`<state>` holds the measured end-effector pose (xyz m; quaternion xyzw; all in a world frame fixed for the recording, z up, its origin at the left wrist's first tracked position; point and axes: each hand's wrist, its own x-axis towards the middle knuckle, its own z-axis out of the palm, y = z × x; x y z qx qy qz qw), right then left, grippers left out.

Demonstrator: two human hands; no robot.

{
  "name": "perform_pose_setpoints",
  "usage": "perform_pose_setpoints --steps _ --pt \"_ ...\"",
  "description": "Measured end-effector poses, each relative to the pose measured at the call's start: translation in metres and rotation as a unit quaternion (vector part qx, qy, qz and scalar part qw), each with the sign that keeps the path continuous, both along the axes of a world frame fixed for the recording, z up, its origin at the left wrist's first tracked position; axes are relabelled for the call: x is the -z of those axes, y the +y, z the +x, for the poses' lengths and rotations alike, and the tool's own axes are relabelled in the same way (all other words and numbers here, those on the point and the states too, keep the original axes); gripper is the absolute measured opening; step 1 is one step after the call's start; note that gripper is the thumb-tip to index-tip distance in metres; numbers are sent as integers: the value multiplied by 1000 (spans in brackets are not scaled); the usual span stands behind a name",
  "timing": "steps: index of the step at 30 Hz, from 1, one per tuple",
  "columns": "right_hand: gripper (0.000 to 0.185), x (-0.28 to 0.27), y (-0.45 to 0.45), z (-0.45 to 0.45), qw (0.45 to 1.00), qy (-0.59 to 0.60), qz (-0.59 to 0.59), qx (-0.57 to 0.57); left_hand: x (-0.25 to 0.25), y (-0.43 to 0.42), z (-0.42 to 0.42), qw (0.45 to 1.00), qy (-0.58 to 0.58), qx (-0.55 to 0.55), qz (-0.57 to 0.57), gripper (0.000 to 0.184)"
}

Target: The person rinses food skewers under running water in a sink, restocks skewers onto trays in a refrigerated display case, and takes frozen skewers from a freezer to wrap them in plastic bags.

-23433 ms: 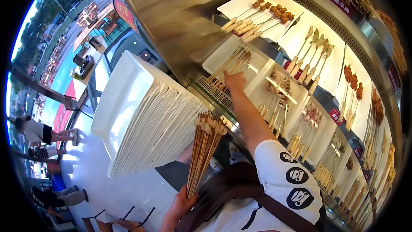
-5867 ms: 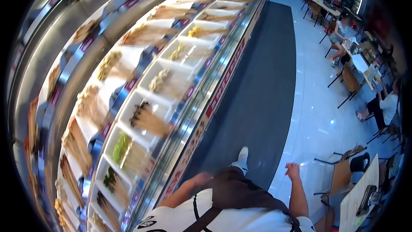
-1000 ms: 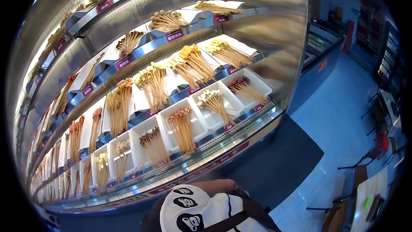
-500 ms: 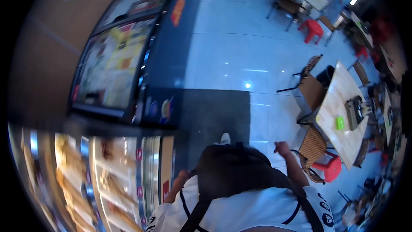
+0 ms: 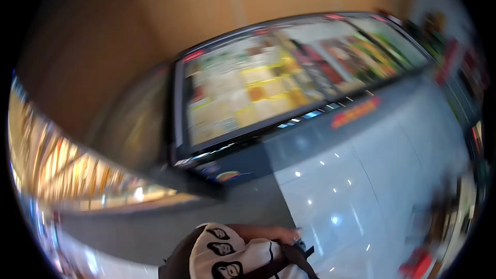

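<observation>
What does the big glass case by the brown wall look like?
The glass case is long and low, with a dark frame around a see-through top that looks shut. Its side carries a red and yellow mark. Inside, blurry goods look pale, yellow and orange at one end, red and green at the other. It stands on the floor.

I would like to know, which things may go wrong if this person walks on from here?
The shiny floor might be slippery. The edge of the dark mat could catch a foot. The left hand could knock against the low display cabinet if the person passes too near.
</observation>
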<state>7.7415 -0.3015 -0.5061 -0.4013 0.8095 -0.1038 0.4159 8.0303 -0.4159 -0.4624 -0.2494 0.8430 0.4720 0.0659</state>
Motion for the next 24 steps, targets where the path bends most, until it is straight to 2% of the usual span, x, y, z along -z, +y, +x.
perform_pose_setpoints --steps 1,2,4,7,8,9,11,13,15,16,17,24 --pt "34 -19 -56 -10 999 -12 -28 -31 -19 -6 8 986 -60 95 119 48" --pt "34 -36 -113 -10 996 -26 -55 -65 -44 -24 27 990 -59 41 118 48" --pt "34 -69 -211 4 982 -58 -105 -144 -101 -37 59 948 -144 -238 153 50" --pt "34 -126 -314 84 948 -108 -156 -257 -134 -38 115 901 -153 -399 82 48" --pt "34 -142 -335 119 934 -123 -165 -291 -128 -31 136 885 -149 -434 75 48" --pt "34 -156 -347 151 921 -135 -173 -320 -113 -17 156 903 -145 -403 23 47" --pt "34 -171 -352 212 895 -167 -183 -371 -71 13 186 936 -168 -297 -89 44" --pt "34 -191 -340 274 873 -190 -181 -412 -23 43 213 953 -166 -246 -59 40" --pt "35 -206 -322 334 851 -205 -174 -452 3 70 230 922 -130 -354 93 36" --pt "35 -216 -310 362 841 -210 -168 -469 1 82 237 881 -111 -431 162 34" --pt "35 -223 -295 388 833 -217 -160 -482 3 91 249 865 -100 -453 192 34" --pt "35 -260 -240 501 797 -221 -122 -549 -6 81 341 858 -60 -455 231 32"
